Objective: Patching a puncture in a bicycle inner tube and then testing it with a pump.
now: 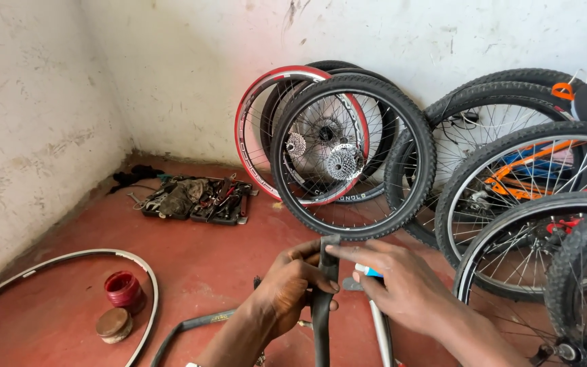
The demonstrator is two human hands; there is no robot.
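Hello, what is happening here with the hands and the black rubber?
A person's left hand and right hand pinch a black rubber inner tube, folded upward. The right hand also holds a small white tube with a blue cap. Spoked bicycle wheels lean against the white wall; a bare metal rim lies on the red floor.

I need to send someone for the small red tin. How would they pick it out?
Start at the bare silver rim lying on the red floor by the left wall. Inside its curve stands the red tin, open-topped; the flat brown lid beside it is duller and lower.
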